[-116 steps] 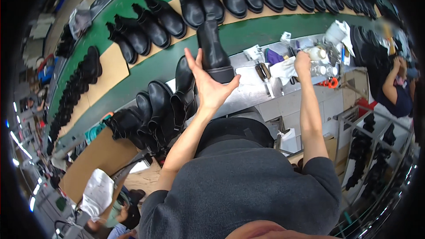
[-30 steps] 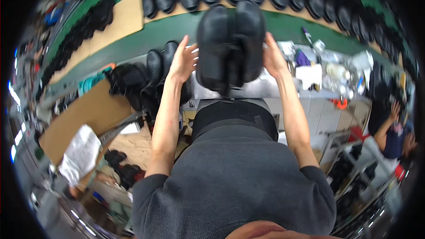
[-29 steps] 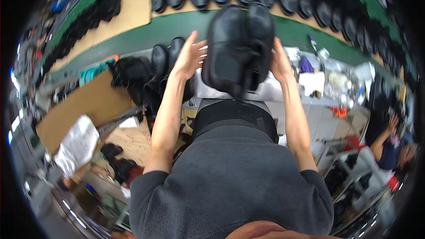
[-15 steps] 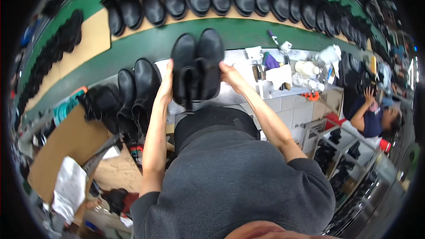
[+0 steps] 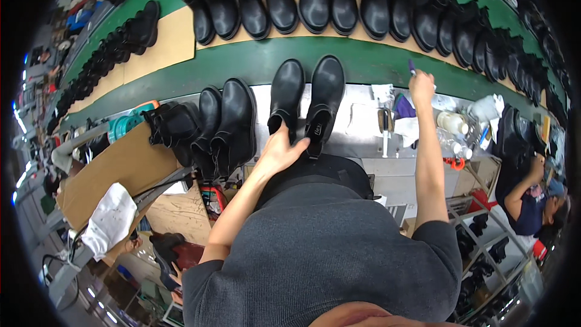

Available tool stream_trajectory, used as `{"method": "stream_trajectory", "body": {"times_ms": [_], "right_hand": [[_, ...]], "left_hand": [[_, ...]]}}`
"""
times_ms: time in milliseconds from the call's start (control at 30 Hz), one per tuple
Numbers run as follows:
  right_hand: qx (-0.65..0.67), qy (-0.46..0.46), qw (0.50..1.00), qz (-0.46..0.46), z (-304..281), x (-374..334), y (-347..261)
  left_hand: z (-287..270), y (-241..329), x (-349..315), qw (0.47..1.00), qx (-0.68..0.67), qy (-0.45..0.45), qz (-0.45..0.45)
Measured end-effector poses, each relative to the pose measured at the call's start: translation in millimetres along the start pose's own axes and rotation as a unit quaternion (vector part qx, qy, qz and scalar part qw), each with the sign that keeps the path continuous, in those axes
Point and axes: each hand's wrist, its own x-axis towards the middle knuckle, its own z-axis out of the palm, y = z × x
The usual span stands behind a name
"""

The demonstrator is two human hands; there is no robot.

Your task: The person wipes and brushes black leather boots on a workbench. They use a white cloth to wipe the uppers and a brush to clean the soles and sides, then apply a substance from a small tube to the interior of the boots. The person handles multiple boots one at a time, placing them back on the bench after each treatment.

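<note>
A pair of black ankle boots stands in front of me on the metal-topped bench (image 5: 357, 122), toes pointing away. My left hand (image 5: 280, 156) grips the left boot (image 5: 287, 88) at its ankle opening, and its thumb reaches toward the heel of the right boot (image 5: 328, 82). Off to the right, my right hand (image 5: 422, 88) is closed round a slim tool with a purple end (image 5: 412, 68), raised over the near edge of the green surface (image 5: 369, 54). Most of that tool is hidden by the fingers, so its kind cannot be made out.
Several black boots (image 5: 330, 0) line cardboard strips at the back. More boots (image 5: 235, 118) stand to my left, beside a brown cardboard sheet (image 5: 115, 169). Bottles (image 5: 452, 122), cloths and a white-handled tool (image 5: 385, 136) lie at right. A co-worker (image 5: 526, 200) is at far right.
The boots, held up between both hands before, now stand on the bench. My right hand has left them and moved right, taking up the purple-ended tool. The view has turned left.
</note>
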Motion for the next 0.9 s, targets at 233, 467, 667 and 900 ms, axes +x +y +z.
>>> {"method": "stream_trajectory", "body": {"times_ms": [233,467,667,900], "right_hand": [[-0.053,-0.139,0.984,0.101,-30,-95,31],[-0.024,-0.136,0.981,0.133,-24,-100,26],[-0.021,-0.095,0.989,0.112,-50,-90,-1],[0.021,-0.120,0.983,0.136,-80,-80,-21]], "left_hand": [[54,-35,56,0.985,0.017,0.131,-0.112],[-59,-23,32,0.932,-0.283,0.210,-0.078],[-230,17,45,0.843,-0.322,0.427,0.063],[-456,-99,216,0.867,0.032,0.489,-0.086]]}}
